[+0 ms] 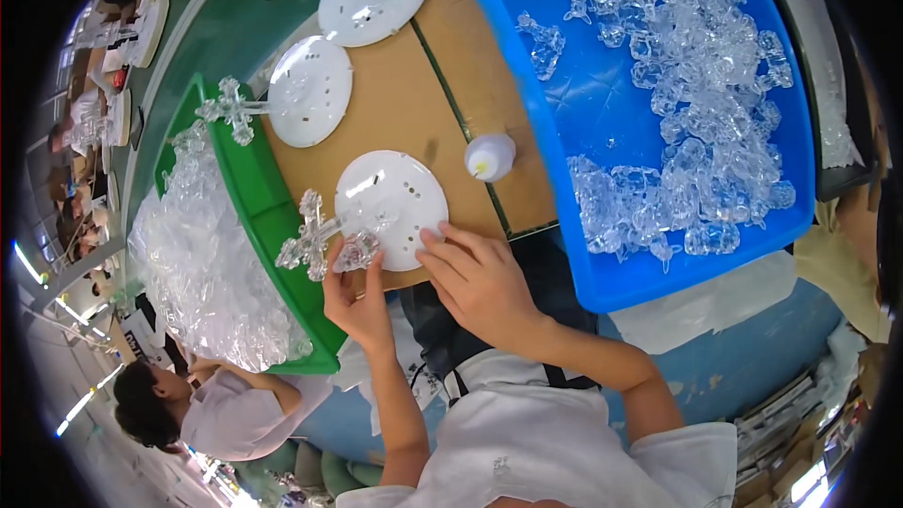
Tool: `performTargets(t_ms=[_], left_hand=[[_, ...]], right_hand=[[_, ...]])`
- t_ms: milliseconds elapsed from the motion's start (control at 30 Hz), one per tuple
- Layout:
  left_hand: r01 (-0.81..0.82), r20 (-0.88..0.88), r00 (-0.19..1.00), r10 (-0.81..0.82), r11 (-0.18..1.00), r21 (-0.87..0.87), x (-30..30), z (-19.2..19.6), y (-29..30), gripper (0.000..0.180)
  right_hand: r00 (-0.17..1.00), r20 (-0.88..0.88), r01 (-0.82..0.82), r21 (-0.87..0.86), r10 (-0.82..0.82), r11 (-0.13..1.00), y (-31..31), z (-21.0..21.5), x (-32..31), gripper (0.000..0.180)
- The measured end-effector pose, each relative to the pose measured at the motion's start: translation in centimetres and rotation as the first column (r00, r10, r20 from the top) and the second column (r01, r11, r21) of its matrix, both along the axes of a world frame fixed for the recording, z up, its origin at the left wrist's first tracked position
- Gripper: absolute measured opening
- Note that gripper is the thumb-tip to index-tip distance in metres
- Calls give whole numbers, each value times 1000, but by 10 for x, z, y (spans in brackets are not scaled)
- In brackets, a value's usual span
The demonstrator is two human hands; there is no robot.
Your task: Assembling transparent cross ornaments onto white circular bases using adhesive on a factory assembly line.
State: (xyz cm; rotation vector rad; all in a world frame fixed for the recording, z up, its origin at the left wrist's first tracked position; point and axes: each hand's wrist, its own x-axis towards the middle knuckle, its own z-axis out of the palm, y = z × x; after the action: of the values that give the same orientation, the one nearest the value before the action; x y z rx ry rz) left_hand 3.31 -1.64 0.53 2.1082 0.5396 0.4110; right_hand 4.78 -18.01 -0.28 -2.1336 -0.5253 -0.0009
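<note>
On the cardboard work surface (381, 113) before me lies a round white disc (404, 183) with small holes. A clear cross-shaped plastic piece (308, 235) reaches out from its left side. Thumb and fingers of my left hand (359, 310) pinch a small clear plastic part (357, 250) at the disc's near left edge. My right hand (484, 287) has its fingers stretched out, with the fingertips resting on the disc's right rim. Beyond the disc stands a small white bottle (490, 158) with a yellow tip.
Left is a green bin (259, 198) heaped with clear plastic pieces (202, 254). A blue tub (588, 113) of clear plastic parts (696, 132) stands right. More white discs (310, 94) with clear crosses lie farther off. Another person (230, 409) sits at lower left.
</note>
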Motion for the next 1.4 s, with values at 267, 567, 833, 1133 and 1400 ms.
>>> performTargets(t_ms=[267, 567, 833, 1133, 1400], left_hand=[[-124, 21, 992, 127, 988, -97, -7, -2, 8, 47], [-164, 16, 986, 167, 978, -131, -10, -2, 12, 51], [-124, 27, 992, 124, 992, -11, -13, -6, 7, 51], [-83, -9, 996, 88, 960, 268, -13, -7, 0, 50], [-44, -95, 992, 81, 940, 337, -7, 6, -12, 44]], right_hand=[[999, -15, -32, 3, 33, 999, 1, -4, -1, 35], [998, -5, -63, -42, 63, 997, -1, -3, 1, 32], [998, -7, -70, -39, 70, 997, -3, 1, 4, 31], [998, -36, -60, -17, 59, 998, -1, 2, 3, 29], [997, -47, -68, -10, 67, 998, -2, 1, 0, 29]])
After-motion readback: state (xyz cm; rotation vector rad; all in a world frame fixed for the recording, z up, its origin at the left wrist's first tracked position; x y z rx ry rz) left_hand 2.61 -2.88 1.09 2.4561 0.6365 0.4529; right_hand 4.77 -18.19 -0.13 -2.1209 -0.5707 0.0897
